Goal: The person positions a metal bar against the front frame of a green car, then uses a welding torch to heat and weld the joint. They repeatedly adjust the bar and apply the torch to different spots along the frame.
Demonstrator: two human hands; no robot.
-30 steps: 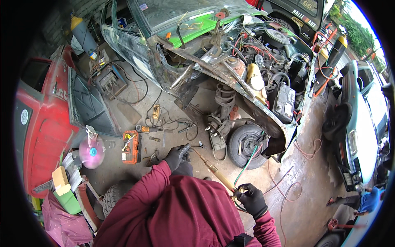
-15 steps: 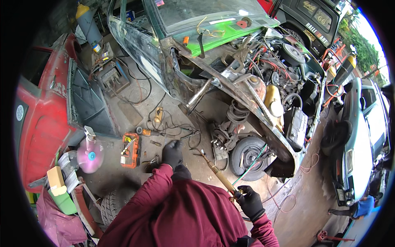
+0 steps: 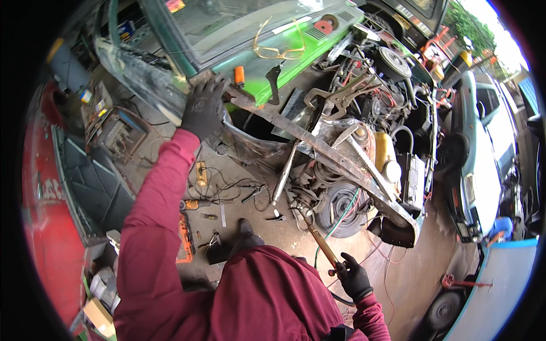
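My left hand (image 3: 205, 108), in a black glove, lies on the end of the bare metal rail (image 3: 276, 119) along the car's engine bay, its fingers stretched over the top. In my right hand (image 3: 354, 279), also gloved, is a long gas torch (image 3: 323, 244) with a brass-coloured body and a hose at its rear. The torch points up and away, its tip close to the exposed wheel hub and coil spring. Locking clamps (image 3: 344, 102) grip metal beside the rail. A shiny metal bar (image 3: 284, 176) slants down below it.
Safety glasses (image 3: 278, 48), abrasive discs (image 3: 325, 25) and an orange cylinder (image 3: 239, 75) rest on the green cowl. A loose wheel (image 3: 341, 213) lies under the bay. Cables, an angle grinder (image 3: 196, 204) and an orange toolbox (image 3: 185, 238) are on the floor. A red car body (image 3: 45, 216) stands left.
My left hand has risen from low over the floor tools to the end of the rail. The torch stays in my right hand, and the view has shifted nearer the car.
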